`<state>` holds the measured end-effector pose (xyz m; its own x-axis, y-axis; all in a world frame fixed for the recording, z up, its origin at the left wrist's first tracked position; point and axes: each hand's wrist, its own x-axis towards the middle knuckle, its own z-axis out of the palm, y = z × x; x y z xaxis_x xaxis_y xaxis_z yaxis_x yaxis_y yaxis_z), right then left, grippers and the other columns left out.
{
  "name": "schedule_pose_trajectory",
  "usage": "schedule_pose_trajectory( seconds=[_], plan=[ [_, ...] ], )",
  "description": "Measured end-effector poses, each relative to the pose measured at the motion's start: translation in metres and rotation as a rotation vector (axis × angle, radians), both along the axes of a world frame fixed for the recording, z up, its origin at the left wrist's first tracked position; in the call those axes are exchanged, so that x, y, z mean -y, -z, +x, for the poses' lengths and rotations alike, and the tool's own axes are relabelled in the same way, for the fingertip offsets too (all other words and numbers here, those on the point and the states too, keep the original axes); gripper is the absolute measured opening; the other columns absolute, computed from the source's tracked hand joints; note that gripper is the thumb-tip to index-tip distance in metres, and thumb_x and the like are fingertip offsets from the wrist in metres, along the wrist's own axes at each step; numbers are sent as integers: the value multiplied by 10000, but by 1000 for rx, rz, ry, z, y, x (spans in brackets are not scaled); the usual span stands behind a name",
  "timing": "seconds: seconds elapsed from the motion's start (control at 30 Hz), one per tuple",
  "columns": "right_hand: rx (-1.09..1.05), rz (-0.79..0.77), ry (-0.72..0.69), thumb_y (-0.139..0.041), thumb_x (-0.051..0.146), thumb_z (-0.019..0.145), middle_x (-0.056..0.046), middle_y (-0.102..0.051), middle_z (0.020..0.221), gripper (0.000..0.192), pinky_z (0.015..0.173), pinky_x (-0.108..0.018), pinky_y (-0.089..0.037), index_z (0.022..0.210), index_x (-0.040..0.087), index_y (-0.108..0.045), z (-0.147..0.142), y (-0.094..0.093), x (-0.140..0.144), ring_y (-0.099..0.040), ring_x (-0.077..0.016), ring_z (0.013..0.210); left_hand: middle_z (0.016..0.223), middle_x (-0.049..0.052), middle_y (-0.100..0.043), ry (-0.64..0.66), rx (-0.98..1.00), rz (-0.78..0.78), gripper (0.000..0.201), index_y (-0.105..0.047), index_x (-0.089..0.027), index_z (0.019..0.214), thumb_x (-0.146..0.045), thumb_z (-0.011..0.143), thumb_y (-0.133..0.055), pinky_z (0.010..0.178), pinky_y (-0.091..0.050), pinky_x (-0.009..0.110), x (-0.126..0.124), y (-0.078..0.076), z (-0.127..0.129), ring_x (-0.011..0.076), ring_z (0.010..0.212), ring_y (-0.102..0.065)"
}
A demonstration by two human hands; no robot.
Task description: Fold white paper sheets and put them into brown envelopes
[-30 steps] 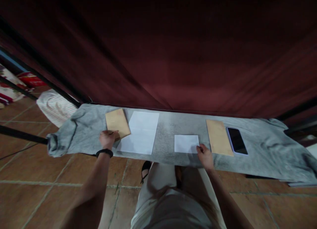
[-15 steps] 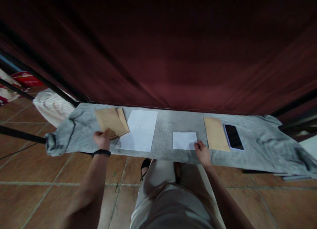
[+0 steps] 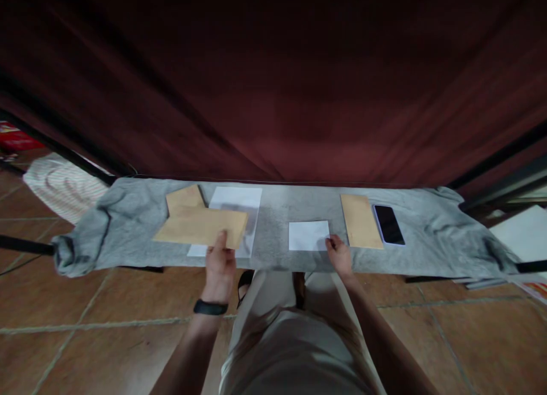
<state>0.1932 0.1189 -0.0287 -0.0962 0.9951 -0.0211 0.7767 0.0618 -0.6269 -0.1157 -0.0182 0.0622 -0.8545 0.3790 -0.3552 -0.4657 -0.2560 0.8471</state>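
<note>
Tan rectangular paper envelope (image 3: pixel 200 227) pinched at its near right corner by left hand (image 3: pixel 219 267), raised over white paper sheet (image 3: pixel 237 198). Small white folded paper (image 3: pixel 308 235) touched by loosely curled right hand (image 3: pixel 339 256) on grey cloth-covered surface (image 3: pixel 273 212).

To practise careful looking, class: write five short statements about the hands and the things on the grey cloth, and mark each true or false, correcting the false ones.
1. The left hand holds a brown envelope. True.
2. The right hand grips the phone. False: it touches the small white sheet; the phone lies apart.
3. A brown envelope by the phone lies flat. True.
4. The cloth is red. False: grey.
5. The held envelope overlaps the large white sheet. True.
</note>
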Motion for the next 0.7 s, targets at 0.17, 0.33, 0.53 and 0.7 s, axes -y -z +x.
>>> schedule_pose_trajectory(
  seconds=[0.17,0.33,0.53,0.7],
  plan=[
    [-126,-37,-7,-446,382,931,-72,-736,859,358,650,-270,-477,1083,170,-692,3,1,-2,-685,-207,752,596,-85,-625,60,207,-86,362,-584,-189,734,-228,611,-923,426,-346,178,-21,30,70,42,430,-509],
    [-246,-155,-27,-422,371,936,-46,-707,797,373,538,-259,-476,1104,154,-674,5,-1,-7,-641,-173,579,554,-94,-592,130,217,-106,486,-549,-185,701,-316,513,-977,416,-325,187,-34,42,85,38,406,-483],
    [-171,-84,2,-505,288,881,-43,-710,838,359,669,-281,-518,1171,189,-691,4,-2,-8,-668,-195,729,492,-89,-551,210,280,-90,505,-474,-194,591,-191,488,-968,458,-428,189,-30,50,85,58,427,-528],
    [-139,-60,-40,-493,258,859,-44,-713,847,401,707,-292,-524,1201,174,-684,6,-1,-6,-662,-196,746,604,-50,-650,223,281,-71,357,-550,-184,625,-94,591,-894,691,-583,240,-19,52,92,101,587,-670]
  ],
)
